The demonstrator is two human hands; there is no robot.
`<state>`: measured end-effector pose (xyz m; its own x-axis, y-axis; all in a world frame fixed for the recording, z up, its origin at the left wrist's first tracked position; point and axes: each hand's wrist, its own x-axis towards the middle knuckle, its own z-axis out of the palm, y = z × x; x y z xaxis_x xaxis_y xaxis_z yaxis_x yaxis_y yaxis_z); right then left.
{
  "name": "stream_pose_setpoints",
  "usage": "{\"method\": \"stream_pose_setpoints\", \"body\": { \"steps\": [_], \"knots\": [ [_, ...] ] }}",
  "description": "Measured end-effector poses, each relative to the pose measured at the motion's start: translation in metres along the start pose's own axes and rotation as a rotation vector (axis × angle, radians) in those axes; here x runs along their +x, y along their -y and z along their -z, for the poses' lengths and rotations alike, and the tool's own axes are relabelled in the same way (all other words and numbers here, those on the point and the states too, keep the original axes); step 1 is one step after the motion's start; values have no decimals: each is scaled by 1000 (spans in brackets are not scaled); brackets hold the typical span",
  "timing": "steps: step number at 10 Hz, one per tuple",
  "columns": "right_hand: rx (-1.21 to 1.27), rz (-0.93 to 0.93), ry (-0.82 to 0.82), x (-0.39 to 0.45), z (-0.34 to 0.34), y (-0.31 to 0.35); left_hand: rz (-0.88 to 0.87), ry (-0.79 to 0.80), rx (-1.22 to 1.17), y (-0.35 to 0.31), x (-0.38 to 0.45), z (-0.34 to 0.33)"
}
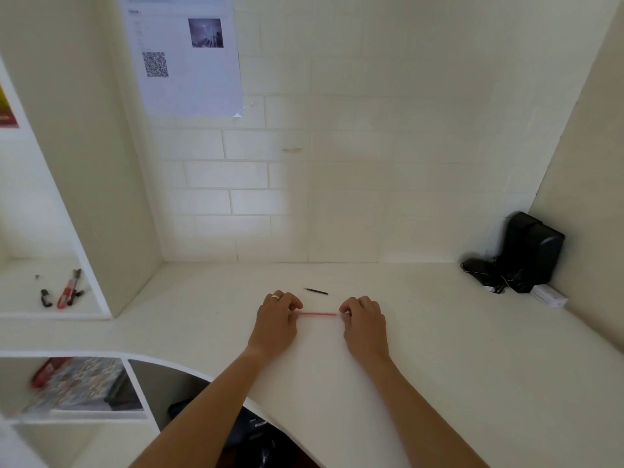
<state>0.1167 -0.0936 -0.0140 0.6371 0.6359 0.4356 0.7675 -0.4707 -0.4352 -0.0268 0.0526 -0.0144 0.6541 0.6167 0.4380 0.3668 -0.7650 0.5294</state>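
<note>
Pink stick (317,314) pinched between left hand (275,320) and right hand (364,324)

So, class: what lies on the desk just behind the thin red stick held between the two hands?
A thin black refill lies on the white desk behind the red stick, apart from it. The left hand and right hand cover the stick's ends.
</note>
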Motion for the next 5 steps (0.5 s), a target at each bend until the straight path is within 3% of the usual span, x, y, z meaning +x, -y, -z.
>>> {"method": "stream_pose_setpoints", "body": {
  "steps": [5],
  "knots": [
    [12,11,9,1,-1,0,15,11,-12,0,1,-1]
  ]
}}
